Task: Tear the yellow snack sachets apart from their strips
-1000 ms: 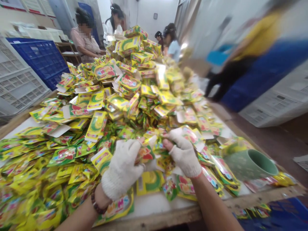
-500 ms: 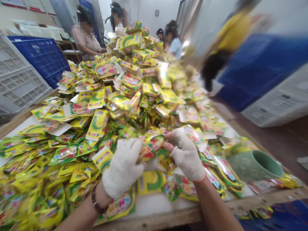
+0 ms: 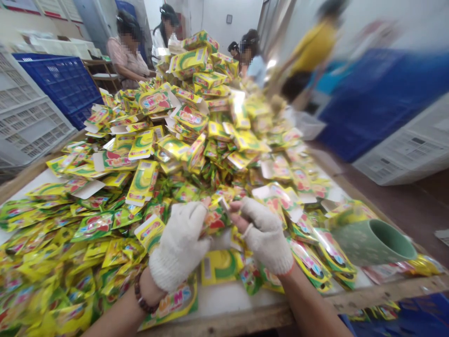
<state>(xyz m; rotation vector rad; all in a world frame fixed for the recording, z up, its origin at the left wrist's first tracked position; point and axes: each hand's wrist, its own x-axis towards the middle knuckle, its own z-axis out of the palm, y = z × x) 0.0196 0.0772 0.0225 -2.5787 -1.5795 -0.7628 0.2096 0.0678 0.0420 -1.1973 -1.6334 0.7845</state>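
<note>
Both my hands wear white knitted gloves with bare fingertips. My left hand [image 3: 184, 243] is closed around the left end of a small red-and-green candy packet [image 3: 215, 220], partly hidden by the glove. Right beside it, my right hand [image 3: 264, 234] has its fingers bent in a pinch at a small pale edge [image 3: 223, 204]; whether that edge belongs to the packet I cannot tell. Below the hands a flat yellow-and-green box [image 3: 220, 267] lies on the white table top. A larger printed pack [image 3: 175, 302] is partly under my left wrist.
Ahead rises a tall heap of yellow candy boxes [image 3: 189, 117]. Loose sachets [image 3: 52, 271] spread at left. A green cylindrical container [image 3: 375, 241] lies at right on the table [image 3: 245, 323]. Blue crates [image 3: 59, 79] stand beyond. Several people sit behind the heap; a person in yellow [image 3: 312, 51] is at right.
My right hand has shifted slightly left, and a pale edge now shows at its fingertips. My left hand stays in place. The person in yellow has moved left, and a white basket shows nearby.
</note>
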